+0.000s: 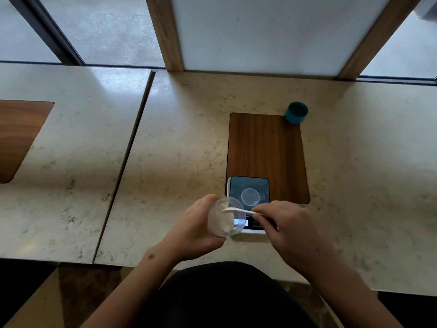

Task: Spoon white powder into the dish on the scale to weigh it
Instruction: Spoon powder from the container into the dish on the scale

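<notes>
White powder (pixel 224 218) in tilted clear cup (pixel 227 216), spoon (pixel 236 210) inside.

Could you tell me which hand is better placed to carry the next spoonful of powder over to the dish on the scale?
Right: the right hand holds the spoon beside the dish, while the left hand is occupied tilting the cup.
</notes>
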